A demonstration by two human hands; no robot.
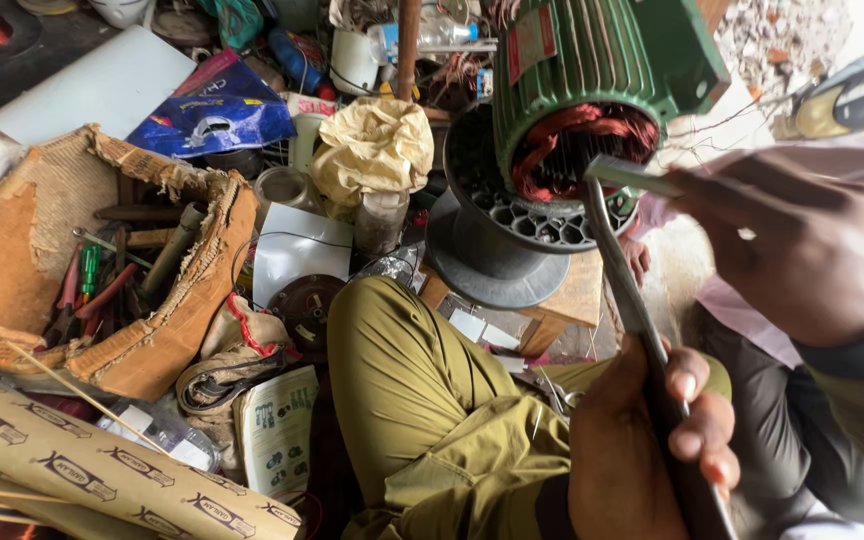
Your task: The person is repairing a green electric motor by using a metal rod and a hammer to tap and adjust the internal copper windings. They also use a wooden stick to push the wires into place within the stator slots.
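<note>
Green ribbed motor housing (592, 70), copper-red windings (577, 150) inside. Grey metal bar (624, 275). Dark grey plastic spool (497, 235) with honeycomb pattern. Olive-green trousers (422, 400). Torn brown cardboard box (32, 260); red and green tool handles (87, 280) within. Blue printed bag (214, 115). Pale yellow crumpled bag (372, 145). Tan paper roll (102, 470) with repeated dark printed marks.

Left hand (652, 450) grips the lower end of a long flat metal bar (620, 270); right hand (802, 250) holds a thin metal strip (632, 177) against the copper windings (577, 145) of a green motor (592, 60); torn cardboard box (32, 250) of tools lies at left
</note>
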